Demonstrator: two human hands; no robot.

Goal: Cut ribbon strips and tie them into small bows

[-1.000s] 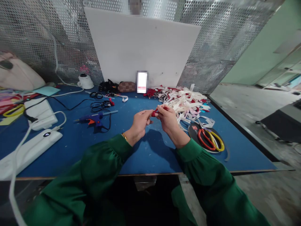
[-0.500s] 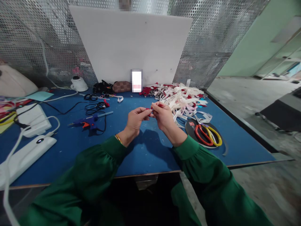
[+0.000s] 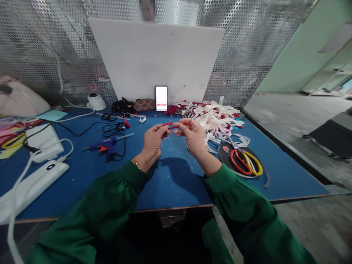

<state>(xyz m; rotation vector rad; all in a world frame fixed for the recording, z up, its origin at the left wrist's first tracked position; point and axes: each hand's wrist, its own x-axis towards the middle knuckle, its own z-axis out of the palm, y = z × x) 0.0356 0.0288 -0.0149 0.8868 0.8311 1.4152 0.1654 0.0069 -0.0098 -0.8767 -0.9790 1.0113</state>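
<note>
A narrow strip of red ribbon (image 3: 172, 127) stretches between my two hands above the middle of the blue table. My left hand (image 3: 153, 143) pinches one end between thumb and fingers. The other end is pinched by my right hand (image 3: 194, 137), and its fingers hide part of the strip. Just beyond my right hand lies a pile of white, pink and red ribbon pieces (image 3: 213, 113). Scissors (image 3: 242, 161) with red and yellow handles rest on a black ribbon spool (image 3: 224, 156) to the right.
On the left lie a blue glue gun (image 3: 107, 145), a white power bank (image 3: 38, 187) and a white power strip (image 3: 45, 143) with cables. A phone (image 3: 161, 99) leans on the white board (image 3: 156, 58) at the back, beside a checkered pouch (image 3: 144, 105).
My hands have moved slightly apart, and more of the red ribbon now shows between them. The whole view has shifted a little downward.
</note>
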